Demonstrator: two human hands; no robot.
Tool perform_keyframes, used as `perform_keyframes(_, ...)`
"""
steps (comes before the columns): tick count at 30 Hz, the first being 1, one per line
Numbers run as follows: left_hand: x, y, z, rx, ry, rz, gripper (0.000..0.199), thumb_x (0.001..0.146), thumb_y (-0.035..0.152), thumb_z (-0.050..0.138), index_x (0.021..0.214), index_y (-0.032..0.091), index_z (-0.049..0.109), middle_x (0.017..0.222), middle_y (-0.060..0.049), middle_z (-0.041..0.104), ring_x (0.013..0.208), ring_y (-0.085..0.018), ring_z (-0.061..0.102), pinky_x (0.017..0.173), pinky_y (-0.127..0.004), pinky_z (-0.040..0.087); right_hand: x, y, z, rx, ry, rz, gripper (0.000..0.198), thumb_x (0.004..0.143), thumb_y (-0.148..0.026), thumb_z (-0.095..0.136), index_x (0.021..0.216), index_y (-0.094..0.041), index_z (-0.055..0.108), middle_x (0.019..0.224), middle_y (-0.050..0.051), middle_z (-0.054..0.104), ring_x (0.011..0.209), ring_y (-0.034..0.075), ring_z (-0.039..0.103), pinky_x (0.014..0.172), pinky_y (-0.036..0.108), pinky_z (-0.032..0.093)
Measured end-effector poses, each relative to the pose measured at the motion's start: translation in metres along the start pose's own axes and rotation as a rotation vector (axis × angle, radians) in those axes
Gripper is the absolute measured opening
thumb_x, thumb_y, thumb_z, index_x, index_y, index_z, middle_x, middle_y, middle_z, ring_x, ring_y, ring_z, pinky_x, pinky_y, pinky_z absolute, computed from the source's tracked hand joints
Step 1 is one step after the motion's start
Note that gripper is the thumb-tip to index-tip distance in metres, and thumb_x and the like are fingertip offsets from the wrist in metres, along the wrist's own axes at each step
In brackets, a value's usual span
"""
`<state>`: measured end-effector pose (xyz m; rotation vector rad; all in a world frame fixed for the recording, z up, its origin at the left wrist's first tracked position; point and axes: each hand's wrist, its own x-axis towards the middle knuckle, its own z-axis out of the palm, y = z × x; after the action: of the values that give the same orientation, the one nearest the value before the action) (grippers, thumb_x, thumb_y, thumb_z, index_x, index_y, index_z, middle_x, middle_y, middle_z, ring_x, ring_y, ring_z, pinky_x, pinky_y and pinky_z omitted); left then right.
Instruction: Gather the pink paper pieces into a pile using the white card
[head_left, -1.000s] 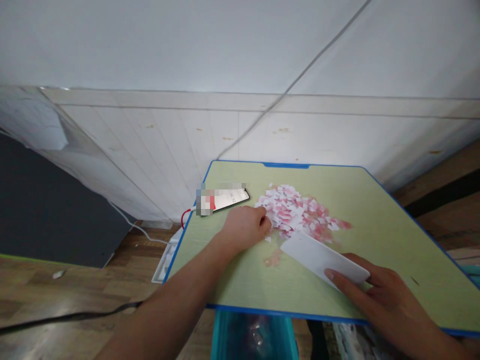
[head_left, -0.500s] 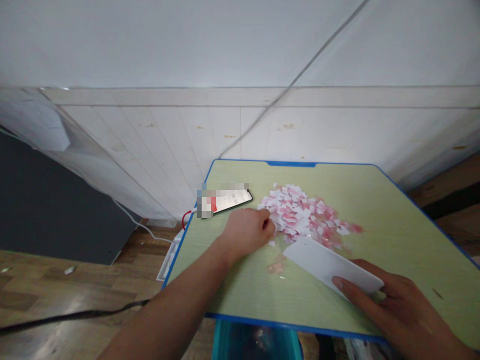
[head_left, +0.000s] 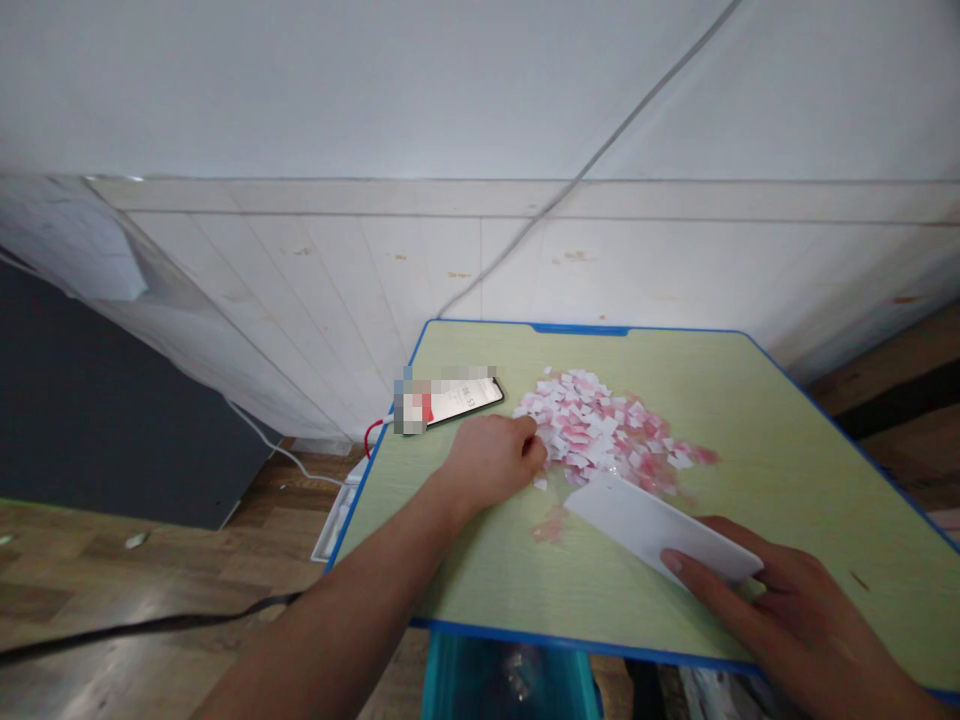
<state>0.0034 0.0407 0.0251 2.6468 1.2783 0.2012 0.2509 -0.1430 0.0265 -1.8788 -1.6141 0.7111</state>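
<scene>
A loose heap of small white and pink paper scraps lies on the green-topped table. My left hand rests at the heap's left edge with its fingers curled in. What those fingers hold, if anything, is hidden. In my right hand is a flat white plastic-looking panel, gripped at its near right end with the thumb on top. Its far left end reaches the front of the heap, close to a shiny clear bit. A small flat pinkish patch shows on the tabletop between the two hands.
Left of the heap lies a phone, plugged into a red-and-white cable. A teal bin stands under the table's front edge. Behind the table rises a white wall with a grey cable. At left is a dark panel.
</scene>
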Motion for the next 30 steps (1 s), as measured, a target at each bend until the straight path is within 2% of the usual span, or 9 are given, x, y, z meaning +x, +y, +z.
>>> perform_keyframes(13,0.000,0.000,0.000,0.007,0.004,-0.007,0.035,0.096,0.040,0.042,0.090,0.022,0.071,0.082,-0.007,0.072,0.072,-0.020,0.063,0.058,-0.031,0.030,-0.002,-0.002,0.004,-0.012,-0.029,0.027,0.038,0.088,-0.057,0.064,0.107,-0.027,0.076,0.094,0.002,0.077,0.073,0.021,0.071,0.058,0.024,0.055)
perform_keyframes(20,0.000,-0.001,0.002,0.010,0.022,0.004,0.034,0.096,0.040,0.042,0.089,0.022,0.071,0.080,-0.006,0.072,0.070,-0.019,0.063,0.057,-0.031,0.026,-0.002,-0.003,0.004,-0.045,-0.001,0.001,0.038,0.089,-0.057,0.064,0.108,-0.027,0.076,0.099,0.003,0.077,0.078,0.023,0.071,0.066,0.025,0.056)
perform_keyframes(30,0.000,-0.003,0.004,0.012,0.045,0.022,0.035,0.096,0.040,0.041,0.088,0.023,0.071,0.080,-0.006,0.071,0.070,-0.019,0.062,0.058,-0.032,0.028,-0.009,-0.015,0.006,0.031,-0.048,0.022,0.040,0.090,-0.054,0.063,0.113,-0.024,0.076,0.095,0.003,0.077,0.075,0.022,0.070,0.061,0.025,0.054)
